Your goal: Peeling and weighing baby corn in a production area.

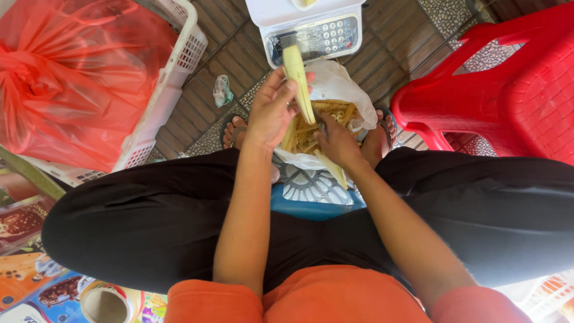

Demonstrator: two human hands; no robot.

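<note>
My left hand (272, 110) grips a pale yellow stalk strip (297, 81), held upright over a white plastic bag (335, 84). The bag lies open between my feet and is full of yellow peelings and strips (311, 128). My right hand (336, 142) reaches down into the bag among the strips, fingers curled on a small dark tool or piece that I cannot make out; another pale strip (330, 169) pokes out beneath that hand. I sit on a low blue stool (311, 203) with my knees spread.
A white digital scale (314, 30) stands on the tiled floor beyond the bag. At left a white basket (173, 72) holds a red plastic bag (72, 72). A red plastic chair (508, 84) is at right. Colourful packets (30, 263) and a tape roll (104, 302) lie at lower left.
</note>
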